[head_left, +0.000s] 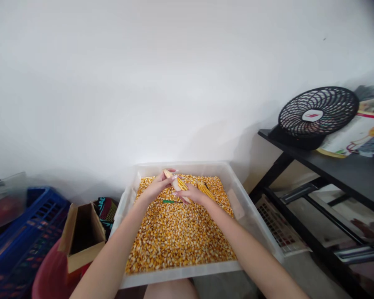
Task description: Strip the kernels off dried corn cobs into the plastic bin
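Both hands gripped one corn cob (pixel 178 182) over the far end of a clear plastic tub (pixel 237 191). The left hand (pixel 157 185) curled around the bare, stripped end, while the right hand (pixel 191 194) closed over the part with grains left on it. Held above the tub, any loosened grains would land among the loose kernels (pixel 177 236) filling it. Another cob (pixel 205 190) and a green-handled tool (pixel 170 202) lay on the kernels just beside the hands. A black fan (pixel 318 112) stood on the bench (pixel 345 166) to the right.
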The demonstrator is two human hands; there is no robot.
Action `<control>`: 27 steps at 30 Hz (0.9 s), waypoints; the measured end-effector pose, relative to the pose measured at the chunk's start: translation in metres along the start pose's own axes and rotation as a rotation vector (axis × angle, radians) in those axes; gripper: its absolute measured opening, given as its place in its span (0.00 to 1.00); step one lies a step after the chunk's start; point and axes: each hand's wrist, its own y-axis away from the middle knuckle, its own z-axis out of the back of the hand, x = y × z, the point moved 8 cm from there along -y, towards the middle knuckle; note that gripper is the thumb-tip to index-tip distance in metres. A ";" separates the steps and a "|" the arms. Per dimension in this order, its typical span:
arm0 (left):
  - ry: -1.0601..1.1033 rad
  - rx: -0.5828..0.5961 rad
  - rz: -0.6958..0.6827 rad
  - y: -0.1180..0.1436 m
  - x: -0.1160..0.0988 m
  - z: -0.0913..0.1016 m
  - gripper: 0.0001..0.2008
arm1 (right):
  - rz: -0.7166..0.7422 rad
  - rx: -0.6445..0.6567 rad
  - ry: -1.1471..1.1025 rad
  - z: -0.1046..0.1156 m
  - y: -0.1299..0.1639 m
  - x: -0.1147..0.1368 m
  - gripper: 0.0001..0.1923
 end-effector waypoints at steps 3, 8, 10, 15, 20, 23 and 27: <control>0.050 0.015 -0.006 0.000 0.001 -0.001 0.24 | 0.036 0.003 -0.084 -0.001 0.001 0.004 0.18; -0.007 -0.170 -0.004 -0.004 0.010 0.004 0.29 | 0.075 -0.049 -0.153 0.000 0.004 0.014 0.18; -0.085 -0.188 0.013 -0.004 0.015 0.001 0.26 | 0.060 -0.095 -0.142 0.001 0.003 0.013 0.20; -0.157 -0.121 0.033 -0.002 0.016 -0.011 0.18 | 0.042 -0.111 -0.124 0.000 -0.002 0.006 0.15; -0.238 -0.072 -0.015 0.000 0.007 -0.012 0.16 | 0.112 -0.055 -0.150 -0.005 -0.001 0.009 0.07; -0.245 -0.037 -0.026 -0.001 0.007 -0.012 0.16 | 0.129 -0.012 -0.198 -0.010 -0.002 0.008 0.08; -0.248 -0.001 -0.028 -0.002 0.010 -0.010 0.15 | 0.130 0.053 -0.260 -0.016 -0.003 0.006 0.08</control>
